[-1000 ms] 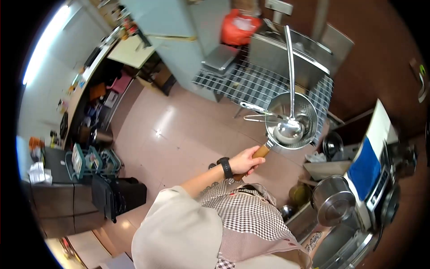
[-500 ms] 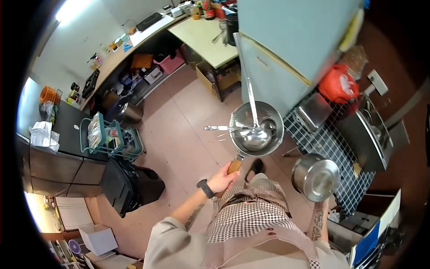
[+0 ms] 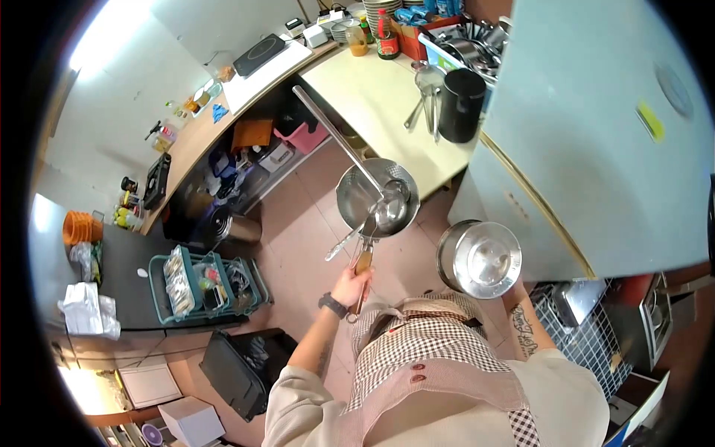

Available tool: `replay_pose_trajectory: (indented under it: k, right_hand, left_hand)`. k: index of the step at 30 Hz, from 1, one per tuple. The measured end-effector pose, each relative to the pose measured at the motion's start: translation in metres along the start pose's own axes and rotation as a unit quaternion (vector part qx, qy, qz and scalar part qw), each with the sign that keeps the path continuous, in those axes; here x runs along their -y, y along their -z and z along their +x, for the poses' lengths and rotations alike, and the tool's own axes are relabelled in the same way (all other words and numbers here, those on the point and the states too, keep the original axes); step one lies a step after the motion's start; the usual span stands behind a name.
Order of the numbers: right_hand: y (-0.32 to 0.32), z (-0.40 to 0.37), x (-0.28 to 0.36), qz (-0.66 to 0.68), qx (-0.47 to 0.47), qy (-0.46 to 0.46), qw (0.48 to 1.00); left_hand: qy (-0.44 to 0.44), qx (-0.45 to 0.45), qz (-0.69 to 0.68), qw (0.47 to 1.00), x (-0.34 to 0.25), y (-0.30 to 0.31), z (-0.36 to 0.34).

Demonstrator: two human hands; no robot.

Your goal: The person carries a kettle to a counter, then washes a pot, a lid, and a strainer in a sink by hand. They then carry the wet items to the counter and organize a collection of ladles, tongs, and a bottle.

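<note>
My left hand [image 3: 353, 287] is closed round the wooden handle [image 3: 363, 262] of a steel saucepan [image 3: 348, 195]. In the saucepan lie a long-handled ladle [image 3: 390, 216], its handle jutting far past the rim, and another utensil with a shiny handle [image 3: 344, 241] that sticks out toward me. To the right, my right hand [image 3: 514, 291] supports a round, shiny steel pot [image 3: 485, 258] from its lower side. The pot hides most of that hand's fingers. Both vessels are held in the air in front of my checked apron [image 3: 424, 335].
Ahead, a pale table [image 3: 357, 82] bears a black canister [image 3: 462, 104], strainers [image 3: 430, 78] and a basket of utensils [image 3: 477, 45]. A fridge [image 3: 596, 149] stands at the right, beside a wire rack [image 3: 573, 328]. Leftward are a green trolley [image 3: 175, 287] and a black bin [image 3: 234, 372].
The view has shifted toward the pale table, which is now closer. Saucepan and pot have come along in my hands, and the ladle's handle now leans more to the left.
</note>
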State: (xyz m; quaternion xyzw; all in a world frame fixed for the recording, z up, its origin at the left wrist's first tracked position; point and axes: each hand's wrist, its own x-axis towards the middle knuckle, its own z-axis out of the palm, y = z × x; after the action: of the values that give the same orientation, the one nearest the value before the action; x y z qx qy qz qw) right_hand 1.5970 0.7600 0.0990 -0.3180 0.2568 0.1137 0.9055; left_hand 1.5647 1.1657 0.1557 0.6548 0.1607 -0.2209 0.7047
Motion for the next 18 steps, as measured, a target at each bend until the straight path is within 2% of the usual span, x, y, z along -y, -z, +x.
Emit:
replay_pose_trajectory:
  k: [5, 10, 12, 13, 15, 18]
  right_hand:
    - [-0.098, 0.108, -0.017, 0.001, 0.011, 0.011, 1.000]
    - [-0.177, 0.194, -0.055, 0.033, -0.037, 0.086, 0.995]
    - [-0.201, 0.219, -0.068, 0.044, -0.077, 0.127, 0.988]
    - [-0.216, 0.231, -0.073, 0.048, -0.113, 0.152, 0.981]
    - [-0.253, 0.256, -0.076, 0.051, -0.208, 0.205, 0.955]
    - [-0.311, 0.290, -0.067, -0.172, -0.265, 0.290, 0.903]
  left_hand:
    - [-0.003, 0.020, 0.026, 0.999, -0.071, 0.082, 0.152]
    - [-0.011, 0.062, 0.059, 0.996, -0.142, 0.154, 0.316]
    - [0.005, 0.090, 0.075, 0.993, -0.154, 0.178, 0.377]
    - [-0.014, 0.095, 0.070, 0.993, -0.172, 0.183, 0.399]
    - [0.000, 0.140, 0.067, 0.988, -0.193, 0.202, 0.449]
    - [0.009, 0.170, 0.092, 0.981, -0.229, 0.215, 0.502]
